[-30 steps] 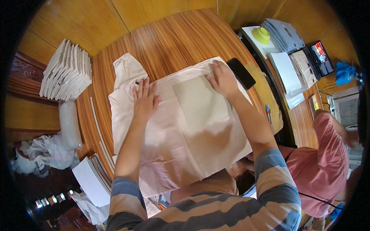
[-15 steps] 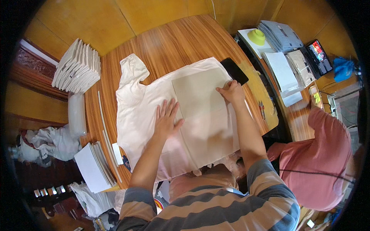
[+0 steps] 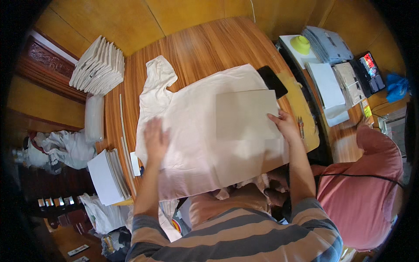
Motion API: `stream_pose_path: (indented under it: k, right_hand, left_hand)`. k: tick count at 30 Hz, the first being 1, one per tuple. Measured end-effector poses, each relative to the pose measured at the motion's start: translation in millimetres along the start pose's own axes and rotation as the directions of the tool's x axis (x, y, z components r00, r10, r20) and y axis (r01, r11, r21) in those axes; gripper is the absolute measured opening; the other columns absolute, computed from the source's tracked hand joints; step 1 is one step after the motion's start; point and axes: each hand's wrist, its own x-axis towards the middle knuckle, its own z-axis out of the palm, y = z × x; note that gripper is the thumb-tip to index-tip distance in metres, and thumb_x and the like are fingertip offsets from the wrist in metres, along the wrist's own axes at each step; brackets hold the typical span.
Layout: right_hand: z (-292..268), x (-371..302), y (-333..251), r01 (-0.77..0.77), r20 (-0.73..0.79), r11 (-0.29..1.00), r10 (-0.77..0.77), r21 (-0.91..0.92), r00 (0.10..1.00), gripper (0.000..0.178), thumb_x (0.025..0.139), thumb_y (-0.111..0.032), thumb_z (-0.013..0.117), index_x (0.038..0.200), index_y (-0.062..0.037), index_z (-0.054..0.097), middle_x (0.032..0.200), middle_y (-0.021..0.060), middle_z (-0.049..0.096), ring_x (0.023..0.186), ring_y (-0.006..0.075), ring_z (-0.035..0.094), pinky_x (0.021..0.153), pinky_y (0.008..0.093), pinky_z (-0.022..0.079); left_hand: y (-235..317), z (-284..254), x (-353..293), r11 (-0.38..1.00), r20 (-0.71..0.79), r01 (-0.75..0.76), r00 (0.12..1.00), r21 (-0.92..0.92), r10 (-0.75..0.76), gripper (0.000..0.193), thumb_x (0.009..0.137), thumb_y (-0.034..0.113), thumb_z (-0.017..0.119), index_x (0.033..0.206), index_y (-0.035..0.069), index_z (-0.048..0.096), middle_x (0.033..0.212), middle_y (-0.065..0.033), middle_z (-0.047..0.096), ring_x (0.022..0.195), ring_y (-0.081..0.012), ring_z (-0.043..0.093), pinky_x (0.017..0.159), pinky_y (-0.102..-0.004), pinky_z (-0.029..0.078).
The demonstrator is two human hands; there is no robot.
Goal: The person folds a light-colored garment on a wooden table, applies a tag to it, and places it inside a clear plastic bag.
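A cream short-sleeved shirt (image 3: pixel 192 126) lay spread flat over the middle of the wooden tabletop (image 3: pixel 205 48), its one visible sleeve pointing toward the far left corner and its hem hanging off the near edge toward the person. On top of it, toward the right edge, lay a rectangular grey cardboard sheet (image 3: pixel 246 114), squared roughly with the body of the garment. The left hand (image 3: pixel 156 140) pressed down flat on the fabric near the left edge of the shirt, fingers spread and clasping nothing; it was somewhat blurred. The right hand (image 3: pixel 284 125) rested on the right side of the cardboard, fingers extended over its edge, and whether it pinched the board or only pressed on it could not be told. Judging from this, the work looked early: the shirt was laid out and smoothed and the board was in place, but no side, sleeve or hem had been folded over it. A black phone (image 3: pixel 272 81) lay just beside the shirt at the far right corner. A stack of white folded packs (image 3: pixel 98 66) sat at the far left corner, and a second pile of white flat pieces (image 3: pixel 108 175) stood at the near left corner. Beyond the right edge, a person in a pink top (image 3: pixel 366 187) sat close by.
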Motion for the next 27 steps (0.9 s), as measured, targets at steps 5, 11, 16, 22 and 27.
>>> stream_pose_path:
  k: [5,11,16,22,27]
  right_hand:
    - [-23,18,46,-0.103,-0.09,0.995,0.102,-0.006,0.991,0.036,0.097,-0.016,0.08,0.125,0.0021,0.07,0.098,-0.0001,0.072,0.083,0.0107,0.065,0.079,0.0223,0.05]
    - [-8,44,26,-0.126,-0.027,0.991,0.127,0.046,0.992,0.037,0.1,-0.015,0.076,0.131,0.0028,0.066,0.115,0.0076,0.075,0.099,0.0146,0.07,0.09,0.0281,0.054]
    - [8,-22,3,-0.119,0.023,0.993,0.119,-0.009,0.993,0.037,0.103,-0.014,0.071,0.135,0.003,0.065,0.121,0.0096,0.076,0.104,0.0168,0.072,0.095,0.0311,0.056]
    - [-4,-110,62,-0.261,0.058,0.963,0.264,-0.064,0.963,0.031,0.105,-0.013,0.068,0.133,0.0004,0.066,0.105,-0.001,0.073,0.081,0.006,0.06,0.073,0.022,0.048]
    - [3,-149,69,-0.228,-0.115,0.972,0.22,-0.064,0.969,0.061,0.102,-0.014,0.074,0.153,0.0058,0.047,0.097,-0.003,0.064,0.081,0.0055,0.055,0.072,0.0207,0.044]
  left_hand:
    - [-105,-18,-5,0.988,0.14,0.089,0.984,0.123,-0.106,0.066,0.108,0.05,0.049,0.167,0.024,0.036,0.177,0.0005,0.026,0.164,-0.0333,0.019,0.131,-0.0578,0.013]
    - [-123,-13,44,0.977,0.109,0.035,0.992,0.211,-0.059,0.064,0.11,0.044,0.048,0.169,0.024,0.032,0.178,-0.0021,0.024,0.163,-0.0358,0.017,0.132,-0.0542,0.011]
    - [-108,-27,5,0.996,-0.13,0.092,0.987,-0.003,-0.092,0.066,0.11,0.039,0.049,0.168,0.014,0.032,0.178,-0.0087,0.022,0.163,-0.0384,0.017,0.132,-0.0551,0.012]
    - [-85,-57,-149,0.989,0.194,0.144,0.97,0.028,-0.147,0.068,0.107,0.036,0.053,0.167,0.01,0.035,0.177,-0.0147,0.022,0.163,-0.041,0.016,0.131,-0.0569,0.013]
    - [-114,-70,-165,0.983,0.096,0.154,0.985,-0.099,-0.145,0.066,0.106,0.031,0.056,0.165,0.008,0.037,0.175,-0.0169,0.027,0.162,-0.0422,0.02,0.13,-0.0572,0.014]
